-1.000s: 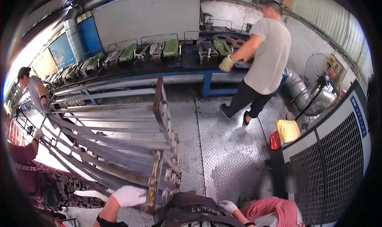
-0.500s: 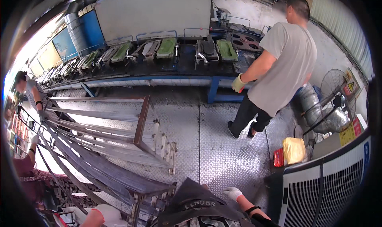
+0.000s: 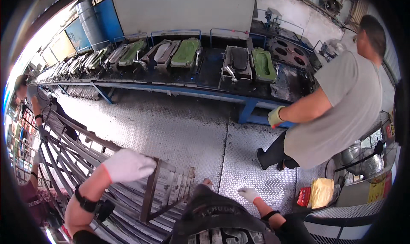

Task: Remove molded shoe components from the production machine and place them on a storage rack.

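My left hand, in a white glove, is raised over the metal rack. Its fingers stretch toward the rack's brown end post, the tips at or close to the post's top; whether they touch is unclear. Nothing shows in that hand. On the other side of my body, my right hand, also white-gloved, hangs low above the patterned metal floor. It is open, with its fingers loosely extended and no object in it. The rack's long bars run off to the left, toward other people.
A long dark workbench carries several green molds. A person in a grey shirt stands at right by the bench. Another person is at far left, a hand near the rack. A yellow bag and fan are at right.
My left hand has risen from the lower edge to the rack's end post. The rack sits lower in view. The grey-shirted person appears farther right. My right hand stays low.
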### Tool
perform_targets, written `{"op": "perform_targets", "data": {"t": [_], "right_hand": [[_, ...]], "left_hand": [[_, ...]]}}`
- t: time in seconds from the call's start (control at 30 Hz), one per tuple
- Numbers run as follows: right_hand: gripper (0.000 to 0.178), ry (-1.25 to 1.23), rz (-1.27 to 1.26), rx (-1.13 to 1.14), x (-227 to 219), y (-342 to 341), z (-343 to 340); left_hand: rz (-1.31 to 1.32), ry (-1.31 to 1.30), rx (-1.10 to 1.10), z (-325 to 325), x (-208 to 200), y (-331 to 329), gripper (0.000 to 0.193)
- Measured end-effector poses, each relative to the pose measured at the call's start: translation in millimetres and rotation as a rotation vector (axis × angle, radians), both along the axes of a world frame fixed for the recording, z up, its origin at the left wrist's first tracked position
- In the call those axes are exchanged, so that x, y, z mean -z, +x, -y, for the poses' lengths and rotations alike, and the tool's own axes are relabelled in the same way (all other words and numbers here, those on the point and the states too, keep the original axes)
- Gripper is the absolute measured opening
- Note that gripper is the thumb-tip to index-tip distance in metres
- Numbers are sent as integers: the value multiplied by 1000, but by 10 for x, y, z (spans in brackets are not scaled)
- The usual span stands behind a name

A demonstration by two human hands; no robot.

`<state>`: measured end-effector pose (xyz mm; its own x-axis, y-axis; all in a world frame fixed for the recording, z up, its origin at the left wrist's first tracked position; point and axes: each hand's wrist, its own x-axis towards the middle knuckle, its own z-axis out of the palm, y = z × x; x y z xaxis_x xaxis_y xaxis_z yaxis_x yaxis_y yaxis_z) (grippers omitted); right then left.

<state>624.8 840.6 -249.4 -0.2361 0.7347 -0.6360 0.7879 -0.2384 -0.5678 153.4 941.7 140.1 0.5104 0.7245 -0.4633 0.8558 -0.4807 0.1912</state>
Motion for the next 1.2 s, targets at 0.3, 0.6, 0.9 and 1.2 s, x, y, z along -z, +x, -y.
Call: {"op": "perform_targets", "data": {"t": [0.3, 0.6, 0.9, 1.2], "right_hand": [[40, 28, -107, -54, -446, -227, -2136], [38, 214, -25, -253, -771, -57, -4017], [28, 171, -57, 87, -1002, 103, -5139], [29, 588, -431, 851, -919, -303, -6018]], "left_hand": [[-139, -19, 87, -2351, 596, 635, 42], [441, -74, -190, -4268, 2672, 1430, 48], [1520, -771, -1458, -4946, 4266, 2221, 30], [1255, -1020, -1445, -5456, 4003, 1406, 10]]}}
